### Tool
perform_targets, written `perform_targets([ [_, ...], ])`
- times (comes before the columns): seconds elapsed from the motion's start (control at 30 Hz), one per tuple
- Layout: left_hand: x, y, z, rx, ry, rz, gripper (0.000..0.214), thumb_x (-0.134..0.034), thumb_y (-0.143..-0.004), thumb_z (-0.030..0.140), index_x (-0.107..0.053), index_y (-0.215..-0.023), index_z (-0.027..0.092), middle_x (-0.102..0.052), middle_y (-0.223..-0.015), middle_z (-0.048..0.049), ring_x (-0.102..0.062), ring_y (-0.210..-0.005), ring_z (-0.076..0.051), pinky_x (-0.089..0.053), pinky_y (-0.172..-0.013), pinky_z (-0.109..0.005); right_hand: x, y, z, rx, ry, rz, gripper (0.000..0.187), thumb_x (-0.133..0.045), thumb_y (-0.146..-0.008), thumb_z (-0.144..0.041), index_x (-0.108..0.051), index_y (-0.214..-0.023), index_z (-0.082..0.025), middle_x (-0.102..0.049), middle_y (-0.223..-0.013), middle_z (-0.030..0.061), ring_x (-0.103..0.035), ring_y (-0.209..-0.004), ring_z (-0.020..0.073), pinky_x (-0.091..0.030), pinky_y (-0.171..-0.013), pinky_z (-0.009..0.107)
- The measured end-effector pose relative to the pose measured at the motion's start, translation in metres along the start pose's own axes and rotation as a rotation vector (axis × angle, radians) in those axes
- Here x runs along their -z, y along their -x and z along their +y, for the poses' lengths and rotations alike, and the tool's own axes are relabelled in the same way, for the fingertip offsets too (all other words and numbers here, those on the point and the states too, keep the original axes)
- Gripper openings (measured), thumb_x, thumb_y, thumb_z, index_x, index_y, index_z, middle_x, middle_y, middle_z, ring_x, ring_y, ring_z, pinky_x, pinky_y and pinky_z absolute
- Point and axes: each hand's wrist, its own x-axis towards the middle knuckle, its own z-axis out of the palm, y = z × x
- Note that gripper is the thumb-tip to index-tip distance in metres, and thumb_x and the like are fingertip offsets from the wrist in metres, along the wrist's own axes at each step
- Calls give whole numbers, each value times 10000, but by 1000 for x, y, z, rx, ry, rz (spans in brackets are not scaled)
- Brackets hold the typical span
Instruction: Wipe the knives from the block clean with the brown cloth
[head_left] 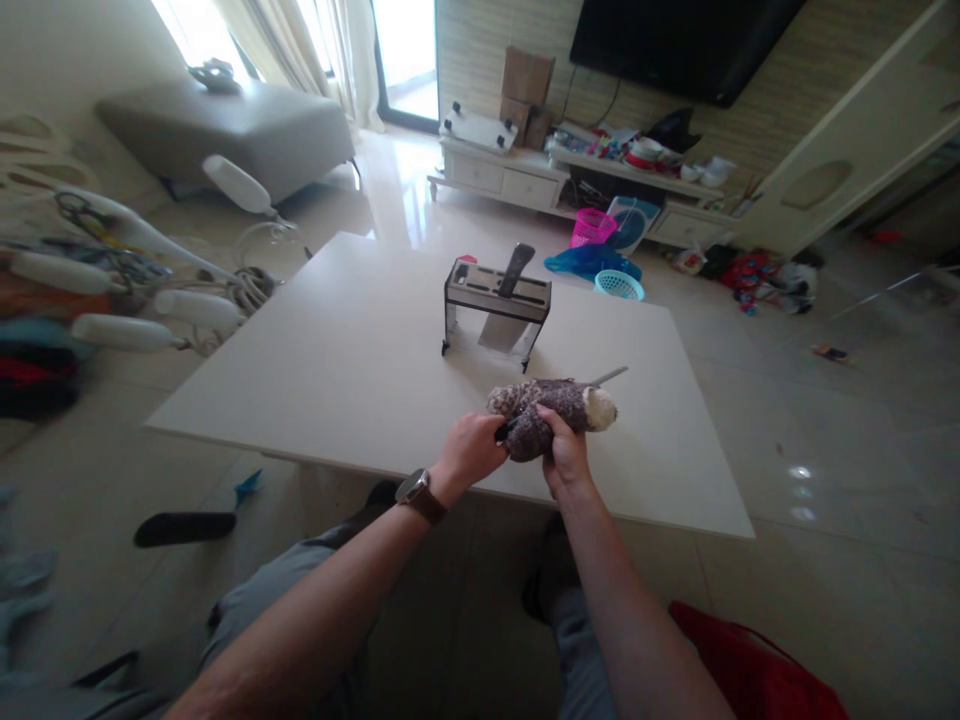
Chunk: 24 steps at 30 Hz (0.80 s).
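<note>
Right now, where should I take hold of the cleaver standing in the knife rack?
Take the cleaver by its dark handle, coming from above. The handle sticks up, tilted, out of the top of the knife rack, while the broad blade hangs down inside the frame.

I count one table, one knife rack holding one cleaver, one cloth, one knife, one wristwatch, two baskets, a pink basket and a blue basket, and two hands, the left hand and the right hand.
</note>
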Motion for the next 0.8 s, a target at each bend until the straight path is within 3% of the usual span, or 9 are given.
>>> perform_targets([
  [0.2, 3, -2, -2, 1, -9, 17, 228, -590, -875, 336, -780, -832, 218, -780, -877, -134, -713, -817, -249, -384, -685, -323, 2, -5, -4, 20, -16, 34, 520, -876, -530, -219, -729, -1025, -165, -791, -968, 25, -731, -946, 210, -606, -891, 353],
  [0.6, 14, 0, -9, 1, -100, 16, 254, -564, -854, 338, -774, -773, 220, -763, -801, -106, -683, -745, -235, -321, -624, -341, 22, -29, -14, 25, -70, 85, 496, -869, -580, -227, -718, -1049, -172, -784, -967, 7, -727, -905, 169, -614, -862, 314],
  [0.8, 12, 1, -11, -1, -96, 23, 240, -566, -852, 323, -760, -763, 213, -761, -797, -107, -681, -738, -235, -311, -619, -338, 21, -29, -13, -18, -76, 70, 477, -866, -576, -233, -718, -1025, -170, -783, -954, 5, -722, -890, 162, -610, -815, 278],
])
